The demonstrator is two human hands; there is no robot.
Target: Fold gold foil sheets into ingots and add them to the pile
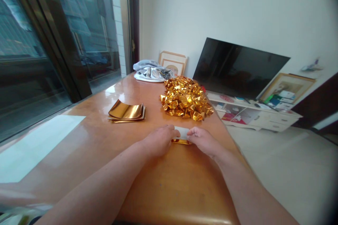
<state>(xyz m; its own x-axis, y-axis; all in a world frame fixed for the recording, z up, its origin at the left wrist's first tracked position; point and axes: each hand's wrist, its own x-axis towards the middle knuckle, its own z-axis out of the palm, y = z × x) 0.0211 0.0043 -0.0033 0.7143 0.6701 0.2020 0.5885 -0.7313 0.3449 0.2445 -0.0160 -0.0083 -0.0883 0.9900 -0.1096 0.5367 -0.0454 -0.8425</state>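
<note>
Together both hands [182,140] pinching gold foil sheet [181,137], near table [169,190] right edge

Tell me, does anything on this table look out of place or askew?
Little stands out. The stack of gold sheets curls up at its edges instead of lying flat, and a grey cloth lies bunched at the far end of the table. Nothing looks spilled or damaged.

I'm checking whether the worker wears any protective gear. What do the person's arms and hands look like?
Both forearms are bare right to the lower edge of the picture: no sleeves show. The left hand and right hand wear no gloves, and no watch, ring or wristband is visible. Nothing marks either arm, as far as the picture shows.
</note>
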